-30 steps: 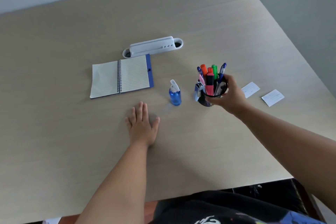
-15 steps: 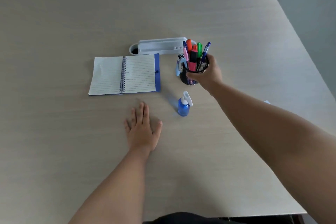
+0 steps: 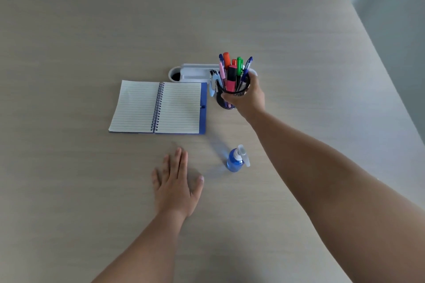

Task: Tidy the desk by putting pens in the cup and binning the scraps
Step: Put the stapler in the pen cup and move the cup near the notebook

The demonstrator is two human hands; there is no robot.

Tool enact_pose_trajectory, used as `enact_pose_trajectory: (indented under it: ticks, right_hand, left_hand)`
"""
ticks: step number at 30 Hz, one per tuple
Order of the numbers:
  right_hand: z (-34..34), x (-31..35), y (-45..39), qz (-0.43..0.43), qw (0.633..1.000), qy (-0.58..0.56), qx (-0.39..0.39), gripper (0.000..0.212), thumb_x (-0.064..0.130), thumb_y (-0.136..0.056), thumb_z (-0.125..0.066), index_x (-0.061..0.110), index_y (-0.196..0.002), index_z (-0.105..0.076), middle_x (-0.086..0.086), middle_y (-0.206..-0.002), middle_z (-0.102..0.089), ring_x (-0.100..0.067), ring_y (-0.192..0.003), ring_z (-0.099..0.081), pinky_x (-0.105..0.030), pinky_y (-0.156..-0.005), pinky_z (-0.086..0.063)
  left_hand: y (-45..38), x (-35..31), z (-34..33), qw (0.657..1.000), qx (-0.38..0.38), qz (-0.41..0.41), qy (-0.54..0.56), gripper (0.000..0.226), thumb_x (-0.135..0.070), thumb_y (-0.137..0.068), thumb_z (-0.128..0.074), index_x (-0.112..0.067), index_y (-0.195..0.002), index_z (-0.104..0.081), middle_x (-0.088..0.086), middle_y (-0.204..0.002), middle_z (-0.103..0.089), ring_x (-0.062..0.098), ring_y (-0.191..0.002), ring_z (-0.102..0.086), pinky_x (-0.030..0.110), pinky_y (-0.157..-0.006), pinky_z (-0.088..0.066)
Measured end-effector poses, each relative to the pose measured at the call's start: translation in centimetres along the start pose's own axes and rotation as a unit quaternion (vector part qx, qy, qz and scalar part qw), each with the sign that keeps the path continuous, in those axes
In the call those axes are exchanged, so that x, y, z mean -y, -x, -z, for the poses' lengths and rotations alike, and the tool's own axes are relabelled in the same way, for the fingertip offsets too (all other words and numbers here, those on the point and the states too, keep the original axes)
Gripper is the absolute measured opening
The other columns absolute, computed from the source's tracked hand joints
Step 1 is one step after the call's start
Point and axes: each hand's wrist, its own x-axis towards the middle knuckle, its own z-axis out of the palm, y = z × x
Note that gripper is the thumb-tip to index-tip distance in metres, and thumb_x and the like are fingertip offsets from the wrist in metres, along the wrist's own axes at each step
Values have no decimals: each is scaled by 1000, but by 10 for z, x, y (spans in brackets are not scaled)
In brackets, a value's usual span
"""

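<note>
**Cup of pens moved to the back of the surface**

On the left, the open notebook (image 3: 158,107) lies flat on the surface (image 3: 69,190), with the left hand (image 3: 176,182) nearer the person, palm down, fingers spread and holding nothing, as it was a second ago. A white tray (image 3: 193,72) sits just behind the notebook. Just right of the notebook, the right hand (image 3: 247,96) has its grip clamped around the black mesh cup (image 3: 227,101), which is full of pens (image 3: 232,71). A second ago the cup was to the right of the blue spray bottle (image 3: 235,161); now it stands well behind it, in front of the tray's right end. The pens look sorted. The paper scraps seen earlier are out of view and probably remain to be binned.
</note>
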Motion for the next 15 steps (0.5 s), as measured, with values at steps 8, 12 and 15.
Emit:
enact_pose_trajectory:
  ticks: [8,12,15]
  right_hand:
    - [-4,-6,-2,-32,998,-34,31,123,24,-60,-87,32,-150,-3,-3,-144,-39,-22,-127,-46,-30,-95,-45]
    - [23,-39,46,-105,988,-31,106,111,-3,-76,-72,41,-149,0,-14,-140,-43,-21,-93,-57,-30,-73,-54]
    - [48,-65,107,-113,972,-12,206,96,-16,-77,-62,31,-148,-18,-10,-131,-54,-22,-87,-56,-24,-69,-52]
  left_hand:
    - [1,-1,2,1000,7,1,-3,79,-64,-84,-25,-31,-151,-2,-14,-162,2,19,-149,-1,51,-119,-3]
    - [0,-2,2,1000,7,2,2,79,-64,-84,-26,-31,-151,-2,-13,-162,1,20,-149,-1,52,-118,-2]
    - [0,-1,1,1000,12,-1,-8,77,-64,-87,-26,-31,-152,-1,-12,-162,3,19,-149,2,51,-118,1]
